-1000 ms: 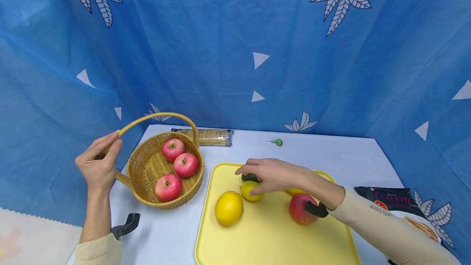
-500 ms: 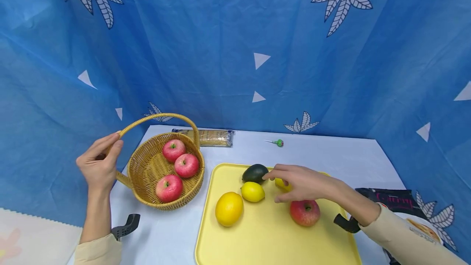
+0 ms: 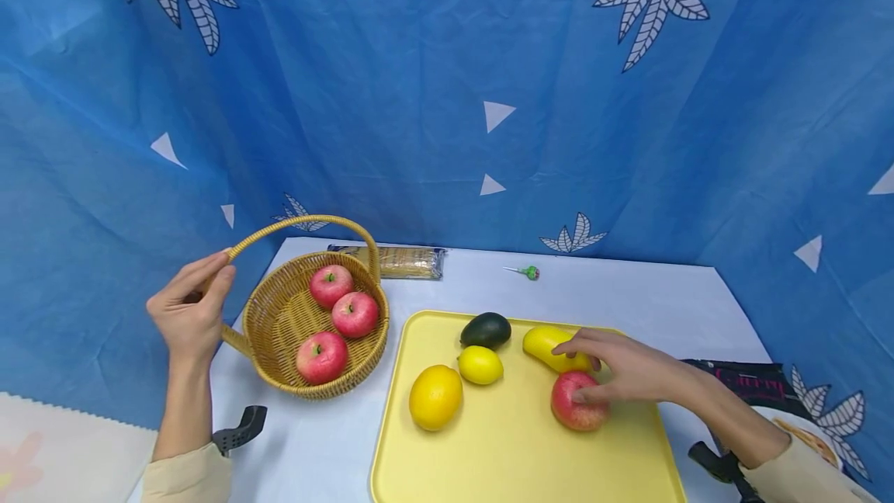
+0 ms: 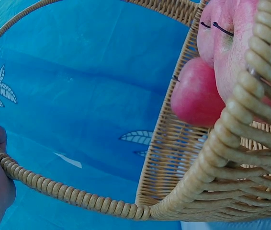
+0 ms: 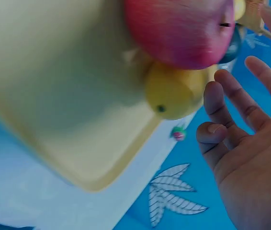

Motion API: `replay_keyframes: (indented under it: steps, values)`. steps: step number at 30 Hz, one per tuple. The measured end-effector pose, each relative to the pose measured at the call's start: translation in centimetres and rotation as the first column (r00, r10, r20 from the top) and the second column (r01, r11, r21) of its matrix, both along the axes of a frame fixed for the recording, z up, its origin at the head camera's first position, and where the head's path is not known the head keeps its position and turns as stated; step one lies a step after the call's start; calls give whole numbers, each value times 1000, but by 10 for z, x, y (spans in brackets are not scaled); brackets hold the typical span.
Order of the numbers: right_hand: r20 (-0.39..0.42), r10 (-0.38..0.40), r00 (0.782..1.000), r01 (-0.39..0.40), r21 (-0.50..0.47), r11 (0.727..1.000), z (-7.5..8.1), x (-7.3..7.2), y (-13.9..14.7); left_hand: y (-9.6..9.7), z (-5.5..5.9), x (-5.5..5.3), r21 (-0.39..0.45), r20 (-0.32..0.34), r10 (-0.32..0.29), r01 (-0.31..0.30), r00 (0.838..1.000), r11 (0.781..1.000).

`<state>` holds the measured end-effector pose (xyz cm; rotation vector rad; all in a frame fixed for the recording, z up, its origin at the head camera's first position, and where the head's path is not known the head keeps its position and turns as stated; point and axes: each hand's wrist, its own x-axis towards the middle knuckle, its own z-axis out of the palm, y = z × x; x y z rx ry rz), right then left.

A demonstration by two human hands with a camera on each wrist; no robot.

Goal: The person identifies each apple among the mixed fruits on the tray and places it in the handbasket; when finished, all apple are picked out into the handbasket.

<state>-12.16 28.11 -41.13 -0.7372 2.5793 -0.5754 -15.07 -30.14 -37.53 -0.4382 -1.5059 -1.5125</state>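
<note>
My left hand [image 3: 188, 305] pinches the tall wicker handle [image 4: 73, 195] of a round basket [image 3: 286, 313]. Inside the basket lie three red apples [image 3: 321, 357]. On the yellow tray [image 3: 503, 456], my right hand [image 3: 628, 367] hovers at another red apple [image 3: 574, 408], its thumb over the apple's near side and its fingers over a yellow mango [image 3: 546, 346]. From the right wrist, the palm [image 5: 255, 182] shows bare, with fingers loosely bent and spread beside the apple [image 5: 178, 31]. A dark green avocado [image 3: 486, 330], a lemon [image 3: 480, 365] and a larger yellow fruit [image 3: 435, 397] sit on the tray's left half.
Behind the basket lies a clear packet of noodles [image 3: 408, 262]. A small green-headed pick [image 3: 527, 272] is on the white table [image 3: 615, 293] beyond the tray. To the right, a black food bag [image 3: 750, 383] is partly behind my forearm. Blue cloth [image 3: 419, 138] hangs behind.
My right hand has moved right and nearer, from above the lemon to the apple on the tray. The avocado and most of the mango have come into view. The left hand keeps its hold.
</note>
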Motion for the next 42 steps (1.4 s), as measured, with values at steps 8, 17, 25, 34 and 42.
replay_keyframes:
  steps: [8, 17, 25, 34, 42]
  values:
    - [27, -37, 999, 37, -1, 999, -12, 9, 14, 1, 1, 1, -20, 4, 27, -27, 1000, 999]
    - [42, -14, 999, 14, -12, 1000, -26, 16, 17, -1, -2, 0, -16, 3, 4, -4, 1000, 1000]
    - [75, -33, 997, 34, -7, 999, -30, 17, 15, -5, -5, -2, -16, 12, 4, -4, 1000, 1000]
    - [83, -33, 996, 30, 32, 999, -33, 19, 15, -2, -1, -2, -16, 4, -6, 6, 1000, 1000]
    - [57, -5, 998, 4, 28, 1000, -32, 18, 15, -1, 1, 1, -13, 5, -2, 2, 1000, 1000]
